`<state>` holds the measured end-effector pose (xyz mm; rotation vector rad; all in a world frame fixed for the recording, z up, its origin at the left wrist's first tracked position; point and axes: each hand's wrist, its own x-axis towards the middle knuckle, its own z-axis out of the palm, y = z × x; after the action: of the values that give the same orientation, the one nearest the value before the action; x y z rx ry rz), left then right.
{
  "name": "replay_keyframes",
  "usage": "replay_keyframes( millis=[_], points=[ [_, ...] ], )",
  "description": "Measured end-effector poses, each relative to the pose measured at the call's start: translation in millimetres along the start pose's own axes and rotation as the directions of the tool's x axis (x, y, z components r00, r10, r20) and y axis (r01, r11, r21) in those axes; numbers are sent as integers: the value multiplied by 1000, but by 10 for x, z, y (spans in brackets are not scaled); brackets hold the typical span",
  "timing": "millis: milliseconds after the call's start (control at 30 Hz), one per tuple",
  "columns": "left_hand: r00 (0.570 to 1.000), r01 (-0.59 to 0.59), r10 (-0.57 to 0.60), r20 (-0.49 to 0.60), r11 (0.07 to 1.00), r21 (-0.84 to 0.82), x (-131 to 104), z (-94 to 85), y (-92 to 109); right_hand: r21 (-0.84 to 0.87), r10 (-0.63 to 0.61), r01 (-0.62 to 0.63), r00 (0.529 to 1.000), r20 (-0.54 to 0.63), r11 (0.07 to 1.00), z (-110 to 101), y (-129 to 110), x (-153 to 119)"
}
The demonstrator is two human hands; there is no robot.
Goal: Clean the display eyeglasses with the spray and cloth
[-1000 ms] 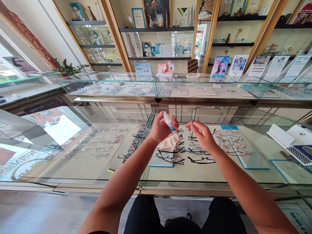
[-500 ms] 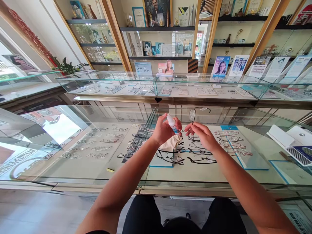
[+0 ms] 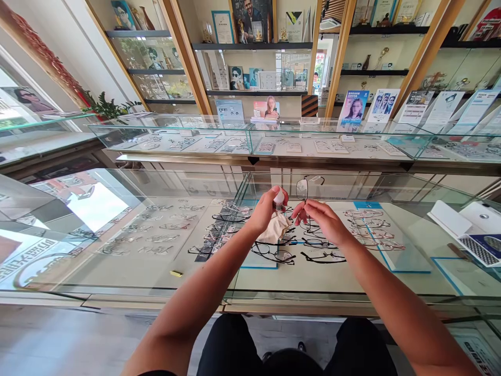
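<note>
My left hand (image 3: 266, 210) is closed round a small spray bottle (image 3: 278, 198) with a white top; the fingers cover most of its body. To its right, my right hand (image 3: 319, 216) pinches a thin dark-framed pair of glasses (image 3: 302, 189), held up so that one lens stands above the fingers and a temple with a small white tag points right. Bottle and glasses are apart. Below the left hand a crumpled beige cloth (image 3: 275, 227) lies on the glass counter (image 3: 203, 284).
Rows of dark-framed glasses (image 3: 274, 254) and pinkish frames (image 3: 376, 235) show in the case under my hands. A white open box (image 3: 475, 224) stands at the right. A small yellow object (image 3: 176, 273) lies front left. Behind runs another glass showcase (image 3: 219, 143).
The spray bottle has been lowered slightly and turned, its top now facing more toward me. The glasses have shifted a little left, closer to the bottle.
</note>
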<state>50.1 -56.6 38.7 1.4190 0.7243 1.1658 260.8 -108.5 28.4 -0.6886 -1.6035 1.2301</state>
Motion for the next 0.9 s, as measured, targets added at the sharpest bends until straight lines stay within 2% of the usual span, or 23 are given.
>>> replay_keyframes(
  millis=[100,167,500,567,667,800,900],
  points=[
    [998,-58,63,-15,974,220,-22,10,-5,-26,5,-4,1000,14,1000,16,30,-1],
    [997,-78,82,-2,953,292,-38,18,14,-37,0,1,1000,25,999,24,45,-3],
    [995,-94,94,15,948,305,-54,52,32,-20,-14,15,997,71,1000,55,39,-24],
    [994,-107,113,-6,954,281,-71,57,50,0,-20,20,999,34,1000,44,39,-15],
    [992,-116,126,-13,948,297,-94,60,82,66,-41,47,996,-79,997,15,49,10],
    [995,-99,86,51,911,401,-108,51,72,158,-40,75,976,-213,985,-16,67,47],
    [993,-97,55,104,883,458,-108,44,31,177,-21,66,970,-243,982,-16,74,63]
  ],
)
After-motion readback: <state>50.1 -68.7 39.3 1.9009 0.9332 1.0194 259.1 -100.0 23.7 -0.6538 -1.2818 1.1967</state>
